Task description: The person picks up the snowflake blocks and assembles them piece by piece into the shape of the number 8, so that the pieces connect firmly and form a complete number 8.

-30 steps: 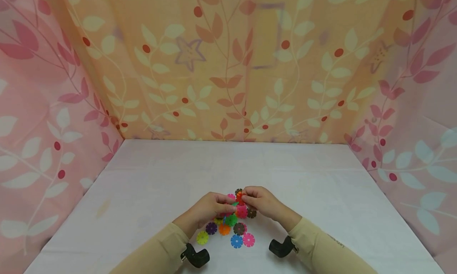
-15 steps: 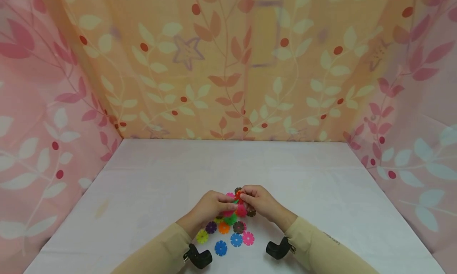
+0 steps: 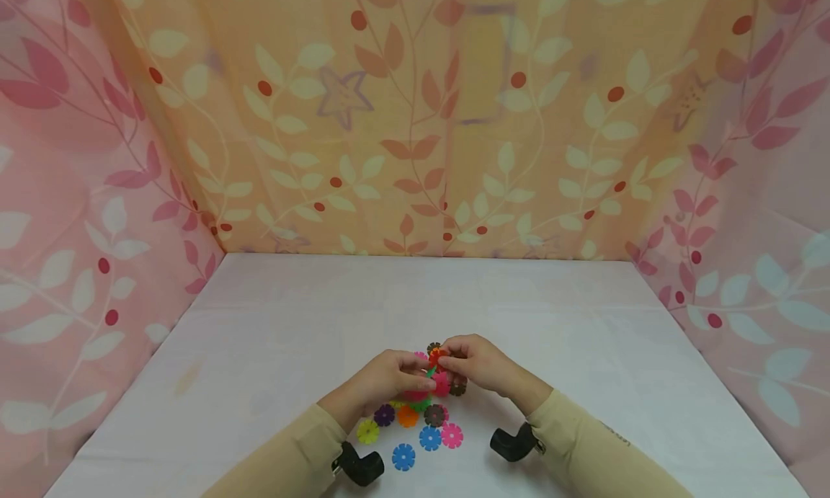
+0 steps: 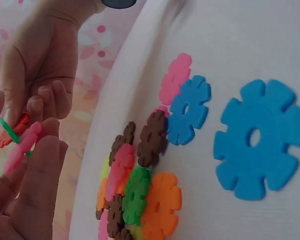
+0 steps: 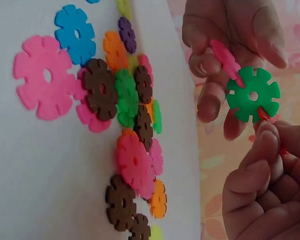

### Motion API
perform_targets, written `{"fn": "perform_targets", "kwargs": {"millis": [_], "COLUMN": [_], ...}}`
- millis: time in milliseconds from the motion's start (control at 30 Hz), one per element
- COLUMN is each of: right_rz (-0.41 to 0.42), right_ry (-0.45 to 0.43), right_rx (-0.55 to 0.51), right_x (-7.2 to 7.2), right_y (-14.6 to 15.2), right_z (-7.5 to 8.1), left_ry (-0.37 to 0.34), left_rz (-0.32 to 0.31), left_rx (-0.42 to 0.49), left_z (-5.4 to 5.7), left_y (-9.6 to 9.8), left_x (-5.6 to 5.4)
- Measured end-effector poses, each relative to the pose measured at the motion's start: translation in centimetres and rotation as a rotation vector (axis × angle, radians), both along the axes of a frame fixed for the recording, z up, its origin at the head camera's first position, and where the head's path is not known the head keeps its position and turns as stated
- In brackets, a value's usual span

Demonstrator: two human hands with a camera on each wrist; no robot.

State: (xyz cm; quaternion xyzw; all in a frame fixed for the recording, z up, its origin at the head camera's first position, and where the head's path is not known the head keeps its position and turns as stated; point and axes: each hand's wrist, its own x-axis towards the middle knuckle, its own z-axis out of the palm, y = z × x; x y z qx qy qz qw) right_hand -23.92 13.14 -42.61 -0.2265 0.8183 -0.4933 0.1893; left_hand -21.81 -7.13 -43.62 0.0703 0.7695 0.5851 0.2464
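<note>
Both hands meet over a loose pile of notched, flower-shaped plastic discs. My left hand (image 3: 382, 383) pinches a pink disc (image 5: 225, 59) between thumb and fingers. A green disc (image 5: 247, 102) is slotted into that pink one and stands across it. On the green disc's other side, my right hand (image 3: 480, 365) pinches a red disc (image 4: 17, 131) whose edge sits at one of the green slots. Part of the red disc is hidden behind the right fingertips.
Below the hands lie a blue disc (image 3: 403, 457), another blue disc (image 3: 430, 438), a pink one (image 3: 452, 434), a yellow one (image 3: 368, 432) and a purple one (image 3: 384, 415). Brown, orange and green discs overlap in the pile. Floral cloth surrounds the white table (image 3: 551, 303).
A blue disc now lies flat at the pile's front, where none lay a second ago. Both hands keep nearly the same place, with slight finger shifts.
</note>
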Motion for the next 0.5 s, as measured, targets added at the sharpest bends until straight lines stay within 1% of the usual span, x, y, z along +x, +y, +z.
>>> {"fn": "perform_targets", "kwargs": {"millis": [100, 233, 367, 500], "right_rz": [-0.007, -0.005, -0.005, 0.005], "right_ry": [-0.025, -0.057, -0.047, -0.038], "right_rx": [-0.016, -0.037, -0.036, -0.029], "right_x": [-0.11, -0.05, 0.21, 0.32], "right_y": [0.16, 0.12, -0.03, -0.1], "right_z": [0.14, 0.06, 0.17, 0.46], "left_ry": [-0.022, -0.02, -0.006, -0.002], "left_rz": [-0.004, 0.0, -0.014, -0.026], "left_rx": [0.03, 0.041, 0.044, 0.038], "left_z": [0.16, 0.05, -0.08, 0.04], "left_y": [0.02, 0.09, 0.17, 0.21], "left_x": [0.0, 0.05, 0.05, 0.1]}}
